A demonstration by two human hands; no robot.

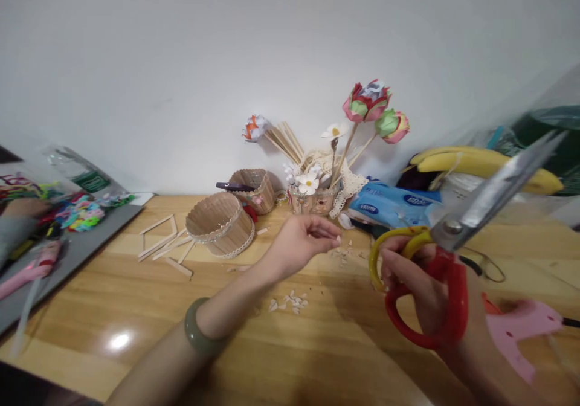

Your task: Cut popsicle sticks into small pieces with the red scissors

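My left hand (301, 243) reaches over the table's middle, thumb and fingers pinched on a small pale chip (338, 240). Below it lies a loose pile of similar pale chips (292, 301), with more scattered pieces (347, 254) just beyond the fingertips. My right hand (414, 273) is wrapped round the red and yellow handles of large scissors (451, 228). Their metal blades point up and to the right, away from the left hand. A green bangle (199, 327) circles my left wrist.
Behind stand a round wooden basket (220, 225), a smaller basket (263, 190) and a decorated flower pot (312, 202). Blue wipes (392, 202) and bananas (484, 161) lie back right. A pink glue gun (521, 333) is at right; another person's hand (27, 208) is far left.
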